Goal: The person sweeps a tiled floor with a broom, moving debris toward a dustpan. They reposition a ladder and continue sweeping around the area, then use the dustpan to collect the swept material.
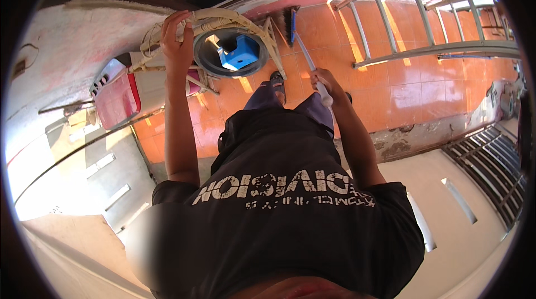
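My left hand is raised at the upper left, its fingers curled onto the bent frame of a pale rattan chair. Within the chair's frame sits a round dark tub with a blue plastic stool in it. Lower and to the right, my right hand is closed around the pale handle of a broom. The broom's dark and blue bristled head touches the orange tiles near the far wall, just right of the chair.
A metal ladder lies or leans across the right side. A pink plastic tub stands left of the chair. My feet are on the orange tiled floor. A low worn ledge and a barred grille are at the right.
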`<control>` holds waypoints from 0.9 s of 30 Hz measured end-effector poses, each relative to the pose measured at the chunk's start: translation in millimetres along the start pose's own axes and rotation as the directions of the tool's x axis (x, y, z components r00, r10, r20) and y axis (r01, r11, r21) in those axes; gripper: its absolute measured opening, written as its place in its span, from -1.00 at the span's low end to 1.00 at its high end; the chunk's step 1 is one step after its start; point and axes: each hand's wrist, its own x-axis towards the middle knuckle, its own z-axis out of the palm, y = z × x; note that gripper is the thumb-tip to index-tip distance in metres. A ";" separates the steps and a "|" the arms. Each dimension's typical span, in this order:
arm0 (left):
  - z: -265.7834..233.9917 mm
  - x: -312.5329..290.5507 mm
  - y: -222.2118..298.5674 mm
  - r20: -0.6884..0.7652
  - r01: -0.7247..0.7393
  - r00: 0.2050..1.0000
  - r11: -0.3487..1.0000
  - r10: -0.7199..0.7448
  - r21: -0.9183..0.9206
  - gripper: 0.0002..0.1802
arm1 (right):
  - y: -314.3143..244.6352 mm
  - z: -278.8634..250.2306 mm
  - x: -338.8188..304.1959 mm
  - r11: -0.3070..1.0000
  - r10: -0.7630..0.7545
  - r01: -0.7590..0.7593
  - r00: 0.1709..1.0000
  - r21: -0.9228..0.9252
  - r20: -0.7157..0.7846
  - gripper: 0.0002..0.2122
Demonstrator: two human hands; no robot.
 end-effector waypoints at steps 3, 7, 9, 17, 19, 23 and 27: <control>8.7 32.5 -43.4 0.163 -0.130 0.980 0.987 0.114 0.096 -0.77 | 14.1 18.8 93.5 0.953 0.153 -0.147 0.988 0.264 -0.005 -0.87; 33.1 38.9 -81.6 0.348 -0.113 0.937 0.969 0.029 0.222 -0.76 | 37.4 16.7 128.4 0.778 0.246 -0.252 0.965 0.576 0.089 -0.90; 41.7 33.0 -91.3 0.325 -0.198 0.942 0.923 0.086 0.329 -0.76 | 51.6 15.3 104.5 0.850 0.211 -0.166 0.977 0.499 -0.035 -0.91; 48.1 30.6 -94.5 0.324 -0.135 0.946 0.877 -0.025 0.462 -0.72 | 54.4 43.2 -68.6 0.958 0.092 0.000 0.947 0.286 -0.307 -0.94; 48.7 30.4 -93.6 0.336 -0.139 0.942 0.878 -0.026 0.457 -0.70 | 46.1 47.3 -79.0 0.964 0.099 -0.027 0.960 0.264 -0.261 -0.91; 51.2 29.4 -93.5 0.333 -0.165 0.943 0.860 -0.006 0.482 -0.73 | 29.4 46.5 -1.9 0.955 0.113 -0.063 0.981 0.290 -0.158 -0.93; 42.9 32.7 -96.4 0.391 -0.162 0.920 0.883 -0.026 0.440 -0.73 | 50.9 43.9 83.7 0.990 0.115 -0.081 0.937 0.117 -0.329 -0.90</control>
